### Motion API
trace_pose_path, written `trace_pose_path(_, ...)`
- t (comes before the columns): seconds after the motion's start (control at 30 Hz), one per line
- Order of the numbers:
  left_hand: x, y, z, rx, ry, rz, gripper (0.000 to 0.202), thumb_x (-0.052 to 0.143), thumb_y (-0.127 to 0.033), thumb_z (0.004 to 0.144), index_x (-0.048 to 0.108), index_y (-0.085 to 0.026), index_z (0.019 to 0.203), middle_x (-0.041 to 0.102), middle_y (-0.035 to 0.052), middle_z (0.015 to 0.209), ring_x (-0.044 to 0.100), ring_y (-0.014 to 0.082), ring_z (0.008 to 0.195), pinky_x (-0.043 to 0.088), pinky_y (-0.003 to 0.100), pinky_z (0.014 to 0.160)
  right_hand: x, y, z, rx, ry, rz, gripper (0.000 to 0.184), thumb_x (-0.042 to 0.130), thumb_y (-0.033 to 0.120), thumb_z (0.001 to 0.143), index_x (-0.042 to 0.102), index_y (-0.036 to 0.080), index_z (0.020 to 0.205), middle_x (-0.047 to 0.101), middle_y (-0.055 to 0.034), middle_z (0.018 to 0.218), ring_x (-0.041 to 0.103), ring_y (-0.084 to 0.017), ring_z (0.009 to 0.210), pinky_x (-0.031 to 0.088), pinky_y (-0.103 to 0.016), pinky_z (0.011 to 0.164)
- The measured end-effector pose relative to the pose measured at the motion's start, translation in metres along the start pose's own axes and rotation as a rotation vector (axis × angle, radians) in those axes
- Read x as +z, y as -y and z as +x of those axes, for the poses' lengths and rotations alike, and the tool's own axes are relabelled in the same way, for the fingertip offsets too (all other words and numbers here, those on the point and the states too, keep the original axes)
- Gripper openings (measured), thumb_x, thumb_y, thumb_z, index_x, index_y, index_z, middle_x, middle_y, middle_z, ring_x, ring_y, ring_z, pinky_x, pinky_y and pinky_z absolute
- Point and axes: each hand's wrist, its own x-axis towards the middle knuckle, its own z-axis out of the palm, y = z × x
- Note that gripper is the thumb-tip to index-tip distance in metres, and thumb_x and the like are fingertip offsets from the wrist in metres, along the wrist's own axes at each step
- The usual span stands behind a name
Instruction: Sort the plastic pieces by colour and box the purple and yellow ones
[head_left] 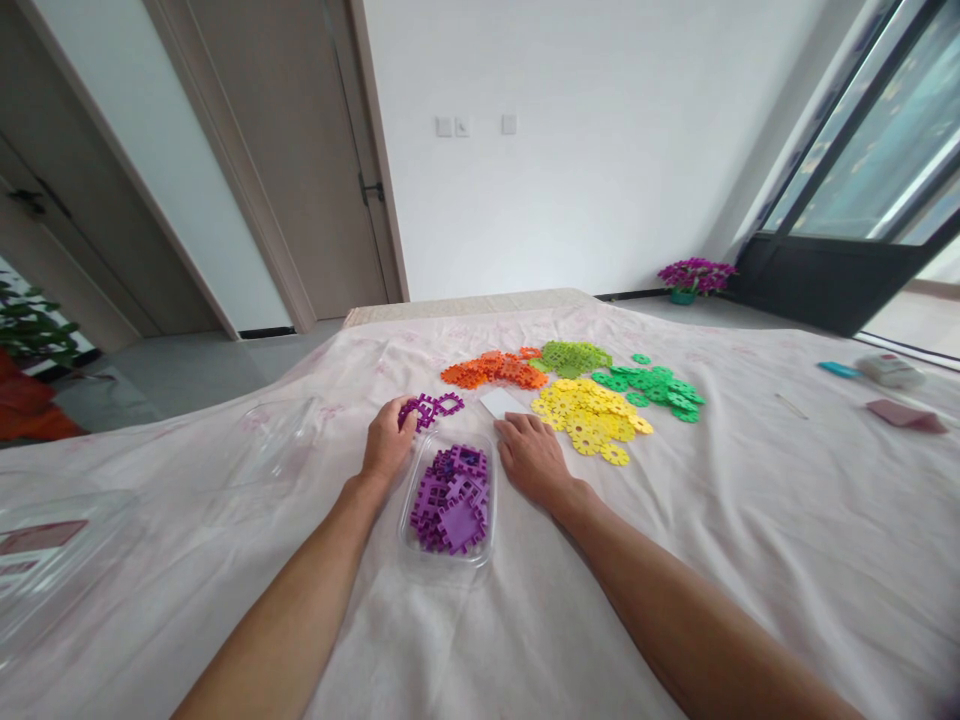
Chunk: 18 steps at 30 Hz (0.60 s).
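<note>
My left hand (387, 442) has its fingers curled round a few purple notched plastic building pieces (426, 411), just beyond the left side of a clear plastic box (493, 500). In the box lies a heap of purple square pieces (452, 497), some with open centres, some solid. On the box's right, my right hand (532, 455) rests palm down with its fingers stretched out. Its fingertips are at the near edge of a white card (501, 403). A pile of yellow disc pieces (589, 413) lies right beside that hand.
Beyond the hands lie orange pieces (495, 369), light green pieces (574, 357) and green pieces (660, 388). Clear plastic containers (67, 540) stand at the left. A blue item (838, 369), a packet (890, 370) and a pink cloth (906, 415) are at the right.
</note>
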Motion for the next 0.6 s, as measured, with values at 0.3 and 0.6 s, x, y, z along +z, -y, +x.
trace_pose_path(0.3,-0.0034,-0.0066,-0.0011,0.062,0.078,0.033,0.031,0.050,-0.026,0.089,0.064,-0.020,0.115,0.068,0.0075,0.121,0.061,0.0194,0.116,0.044,0.035,0.106,0.0010,0.0004,0.0001,-0.002,-0.002,-0.006,0.035,0.040,0.031,0.098,0.056,0.024,0.128,0.053,-0.0083,0.137,0.044,-0.025,0.121,0.032,-0.038,0.103)
trace_pose_path(0.6,-0.0041,-0.0065,-0.0021,0.026,0.175,0.018,0.033,0.050,-0.031,0.090,0.064,-0.023,0.119,0.071,0.0039,0.118,0.065,0.0192,0.110,0.046,0.032,0.102,0.0025,-0.0006,0.0005,-0.010,-0.017,0.007,0.035,0.040,0.031,0.099,0.056,0.023,0.129,0.054,-0.0088,0.135,0.044,-0.025,0.120,0.032,-0.038,0.103)
